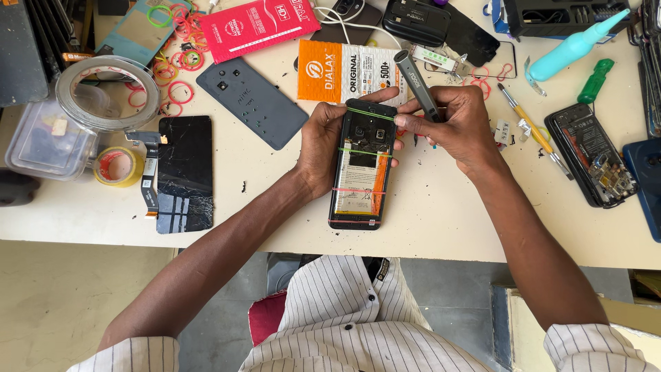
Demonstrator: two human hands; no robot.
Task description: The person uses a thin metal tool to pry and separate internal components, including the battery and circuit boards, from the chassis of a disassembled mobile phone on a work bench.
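An opened phone (362,169) with its back off lies upright on the white table (275,207), its battery showing and several rubber bands stretched across it. My left hand (322,145) grips the phone's left edge near the top. My right hand (454,124) holds a grey pen-shaped screwdriver (417,84) tilted, its tip down at the phone's upper right corner. The tip itself is hidden by my fingers.
A grey back cover (251,101) and a cracked screen with a flex cable (184,172) lie to the left, beside tape rolls (118,165) and loose rubber bands (175,65). Another opened phone (591,155), a green screwdriver (595,81) and a teal bottle (575,47) sit right.
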